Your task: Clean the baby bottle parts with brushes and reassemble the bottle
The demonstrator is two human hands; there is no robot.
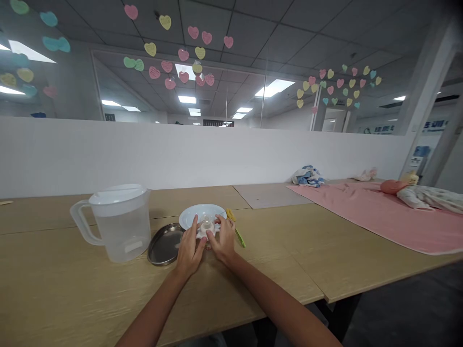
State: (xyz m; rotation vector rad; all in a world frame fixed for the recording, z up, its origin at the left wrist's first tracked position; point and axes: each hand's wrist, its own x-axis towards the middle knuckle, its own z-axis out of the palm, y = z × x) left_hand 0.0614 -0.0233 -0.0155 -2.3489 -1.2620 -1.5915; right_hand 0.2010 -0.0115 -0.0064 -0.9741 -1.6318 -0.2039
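Observation:
Between my two hands is a small white ring-shaped piece with a clear domed top (207,225), which looks like a baby bottle's nipple and collar. My left hand (189,249) holds it from the left, with long fingers along its side and the thumb at the front. From the right, my right hand (224,238) grips it with bent fingers and thumb. What lies below it is mostly hidden by my thumbs. Just behind sits a white plate (188,215). A round metal tray (162,246) lies left of my left hand. Beside my right hand rests a yellow and green tool (239,237), partly covered.
A clear plastic pitcher (125,231) with a white lid stands on the wooden table (72,289) at left. To the right lie a pink cloth (361,207), a blue and white cloth (308,176) and a doll-like bundle (427,196). A white wall (217,154) borders the table's back.

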